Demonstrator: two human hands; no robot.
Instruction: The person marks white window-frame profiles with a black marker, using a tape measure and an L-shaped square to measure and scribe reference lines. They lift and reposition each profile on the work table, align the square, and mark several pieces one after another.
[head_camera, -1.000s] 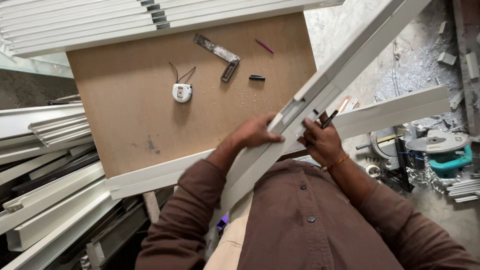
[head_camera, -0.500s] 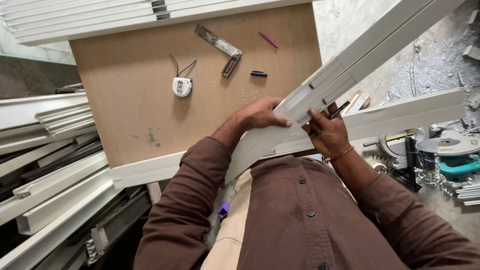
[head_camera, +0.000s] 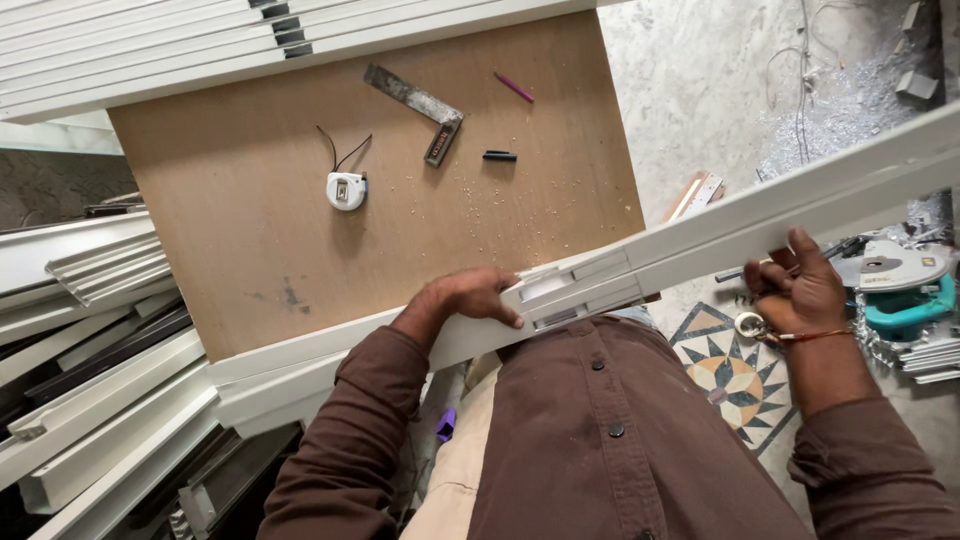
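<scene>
White aluminium profile (head_camera: 760, 225) had swung lower since a second before, from a steep slant to a shallow one across the bench (head_camera: 300, 200) edge, so you seemed to be laying it flat for work. Your left hand (head_camera: 462, 298) pressed on it beside the notched section, fingers curled over the top in a clenched grip. Your right hand (head_camera: 800, 290) had slid well out along it, grasping the underside. A tape measure (head_camera: 346, 190) and try square (head_camera: 420, 108) lay untouched beyond.
</scene>
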